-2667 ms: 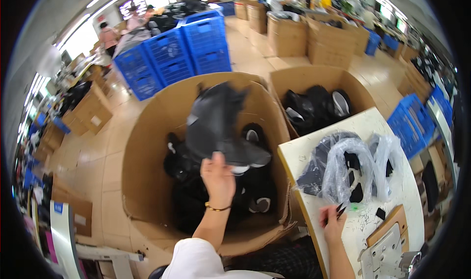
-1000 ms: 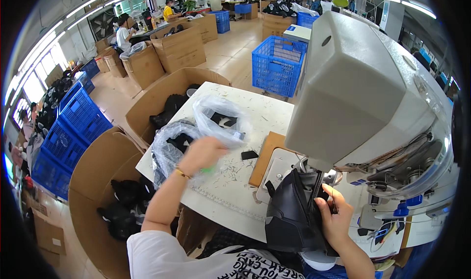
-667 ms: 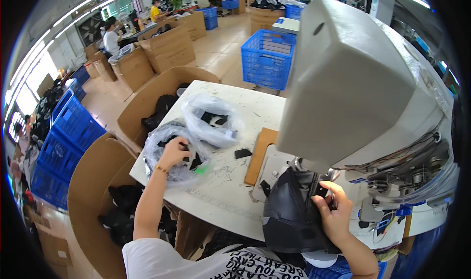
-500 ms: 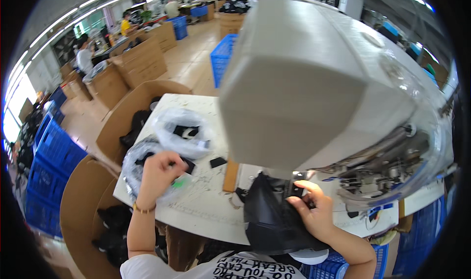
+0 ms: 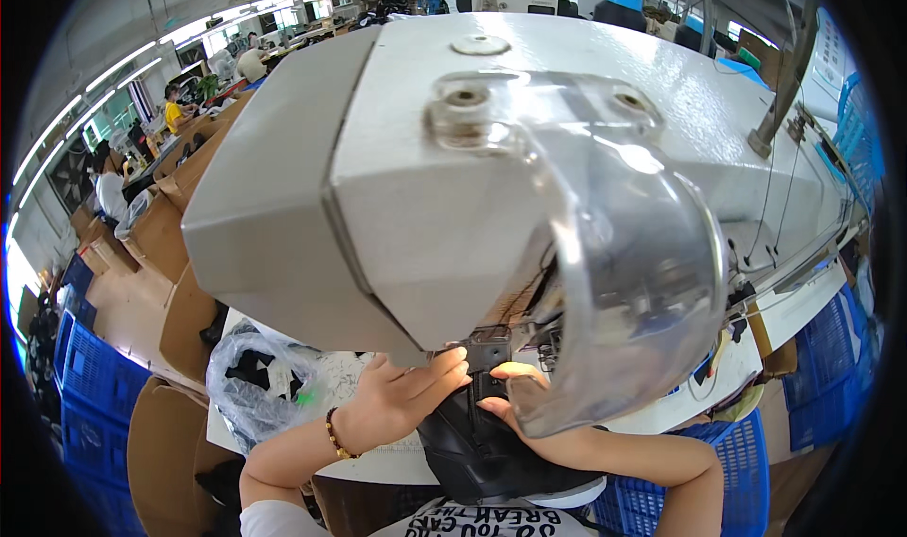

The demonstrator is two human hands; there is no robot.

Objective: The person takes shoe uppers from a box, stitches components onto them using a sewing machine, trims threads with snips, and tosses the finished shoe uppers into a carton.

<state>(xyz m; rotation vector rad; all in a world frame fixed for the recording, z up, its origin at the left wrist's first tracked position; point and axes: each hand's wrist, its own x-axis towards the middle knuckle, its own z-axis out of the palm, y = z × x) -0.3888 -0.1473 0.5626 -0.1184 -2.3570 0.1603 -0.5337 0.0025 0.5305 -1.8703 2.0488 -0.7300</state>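
Head view, lower centre: left hand (image 5: 397, 405) and right hand (image 5: 518, 422) close together on a black shoe (image 5: 482, 457), grips unclear beneath the sewing machine (image 5: 425, 225); if it slips, fingers might get caught.

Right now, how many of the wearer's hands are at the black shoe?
2: the left hand at the upper left of the black shoe, the right hand at its upper right, partly behind the clear guard.
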